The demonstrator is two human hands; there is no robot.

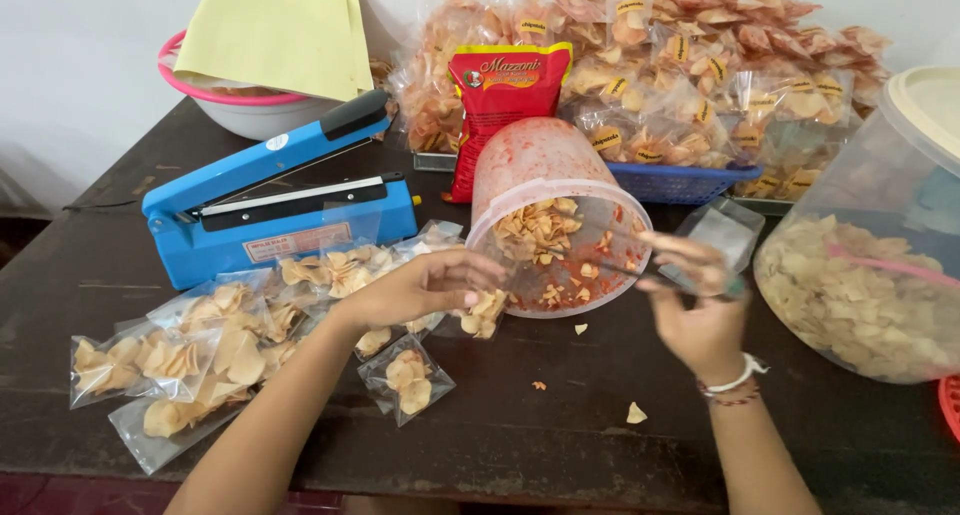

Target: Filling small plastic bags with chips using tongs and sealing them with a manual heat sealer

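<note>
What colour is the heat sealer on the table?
Blue with a black handle, on the head view: heat sealer.

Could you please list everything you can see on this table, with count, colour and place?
Tub: one, clear, red-smeared, tipped on its side at centre, chips inside.
Sealer: one, blue, back left.
Small bags: many, clear, pale chips, front left.
Red pouch: one, upright behind the tub.
Stacked bags: many, orange chips, back right.
Basket: one, blue, under the stack.
Big jar: one, clear, pale chips, right edge.
Bowl: one, white with pink rim, back left, yellow paper over it.
Table: one, dark wood.
Left hand: at the tub's mouth, on chips.
Right hand: grip on a thin tool reaching into the tub.
</note>
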